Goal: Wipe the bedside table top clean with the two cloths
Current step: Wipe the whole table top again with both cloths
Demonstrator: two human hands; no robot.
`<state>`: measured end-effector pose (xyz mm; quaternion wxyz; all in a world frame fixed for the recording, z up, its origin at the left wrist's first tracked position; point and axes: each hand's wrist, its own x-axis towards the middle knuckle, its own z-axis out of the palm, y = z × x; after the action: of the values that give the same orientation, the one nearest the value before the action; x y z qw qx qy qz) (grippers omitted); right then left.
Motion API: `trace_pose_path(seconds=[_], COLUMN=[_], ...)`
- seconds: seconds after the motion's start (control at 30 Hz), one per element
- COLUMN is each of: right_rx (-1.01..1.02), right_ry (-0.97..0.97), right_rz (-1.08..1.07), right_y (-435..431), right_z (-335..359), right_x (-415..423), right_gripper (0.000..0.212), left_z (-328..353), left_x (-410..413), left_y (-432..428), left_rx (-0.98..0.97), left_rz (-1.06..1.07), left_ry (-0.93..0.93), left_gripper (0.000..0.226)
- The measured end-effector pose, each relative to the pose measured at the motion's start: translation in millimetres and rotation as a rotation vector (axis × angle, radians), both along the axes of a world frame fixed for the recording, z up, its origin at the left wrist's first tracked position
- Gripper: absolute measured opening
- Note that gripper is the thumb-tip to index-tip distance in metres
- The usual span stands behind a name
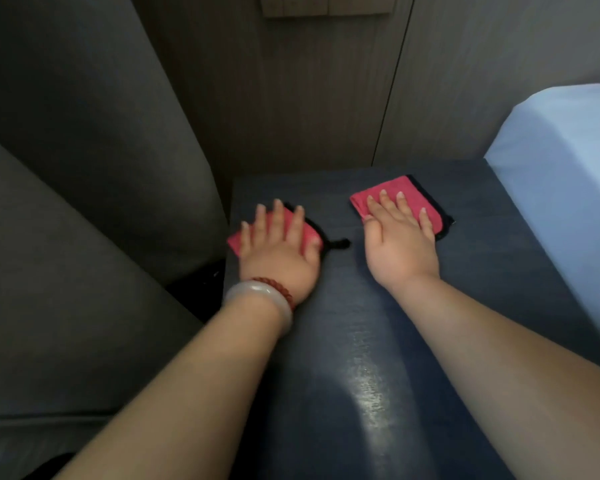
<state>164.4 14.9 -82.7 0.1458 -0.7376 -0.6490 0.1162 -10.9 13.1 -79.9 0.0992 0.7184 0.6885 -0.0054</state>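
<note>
Head view: left hand [278, 251] and right hand [400, 237] each press flat, fingers straight, on a red cloth [400, 192]; near the table [361, 341] edge, the left cloth [234, 241] might slip off.

Left cloth [234, 243], right cloth [414, 197] on table top [361, 341]; bed [551, 168] right.
</note>
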Motion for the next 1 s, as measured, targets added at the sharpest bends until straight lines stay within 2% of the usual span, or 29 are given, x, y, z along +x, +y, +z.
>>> trace_pose_path(seconds=[0.07, 0.13, 0.27, 0.37, 0.5, 0.57, 0.67, 0.77, 0.83, 0.9, 1.0], right_rx=[0.015, 0.04, 0.061, 0.026, -0.014, -0.014, -0.02, -0.074, -0.109, -0.109, -0.114], right_ry=[0.05, 0.128, 0.197, 0.097, 0.012, -0.009, -0.06, -0.14, -0.179, -0.203, -0.207], right_rz=[-0.01, -0.016, 0.022, 0.092, 0.131, 0.144, 0.166, 0.144, 0.11, 0.098, 0.098], right_y=[-1, -3, -11, -16, -16, -18, -30, -54, -67, -71, -68], right_z=[2, 4, 6, 6, 5, 4, 3, 2, 0, -2, -3], right_x=[1, 2, 9, 12, 14, 13, 17, 25, 28, 28, 27], right_gripper=[0.067, 0.07, 0.072, 0.061, 0.055, 0.056, 0.057, 0.057, 0.058, 0.058, 0.058], left_z=[-5, -6, 1, 2, -6, -8, -6, 1, 3, 0, -3], left_x=[24, 22, -10, 0, 15, 6, -9, -11, -4, 6, 14], left_y=[-42, -44, 7, -11, -100, -110, -75, -25, -18, -42, -117], left_rx=[0.067, 0.078, -0.064, -0.051, 0.092, 0.102, 0.088, -0.056, -0.093, -0.047, 0.075], left_rz=[-0.148, -0.211, -0.056, 0.004, -0.244, -0.304, -0.233, -0.028, 0.032, 0.0, -0.161], left_ry=[-0.038, -0.031, -0.003, 0.013, -0.054, -0.068, 0.021, 0.016, 0.017, -0.001, -0.021], left_gripper=[0.063, 0.064, 0.064, 0.064, 0.067, 0.066, 0.068, 0.066, 0.065, 0.065, 0.068])
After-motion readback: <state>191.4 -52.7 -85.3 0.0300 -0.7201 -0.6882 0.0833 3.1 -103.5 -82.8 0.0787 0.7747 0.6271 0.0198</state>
